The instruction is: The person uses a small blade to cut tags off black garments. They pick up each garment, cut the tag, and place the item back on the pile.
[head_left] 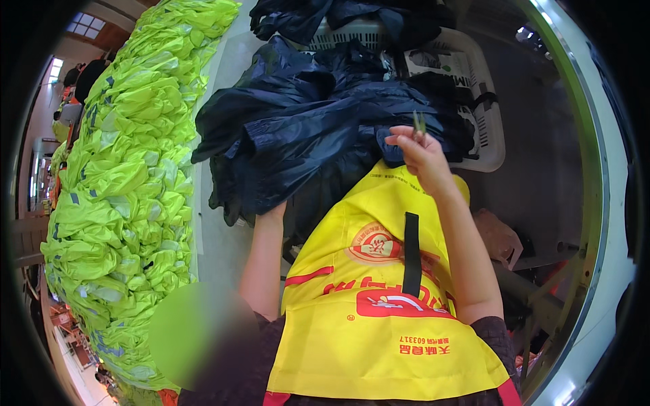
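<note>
A dark navy garment (291, 135) of thin, shiny fabric lies crumpled in front of me, spilling over the near side of a white plastic basket. My left hand (273, 212) reaches under its near left edge; cloth covers the fingers, so their grip cannot be seen. Raised over the right part of the garment, my right hand (421, 157) is closed around small thread snips (419, 122), whose two pointed tips stick up and away from me. The snips touch no thread that I can make out.
A long heap of neon yellow-green garments (128, 203) fills the left side. The white basket (497, 128) at the far right holds printed packaging and more dark cloth (406, 20). A yellow apron (345, 338) covers my front. A pale table edge or frame (609, 203) curves along the right.
</note>
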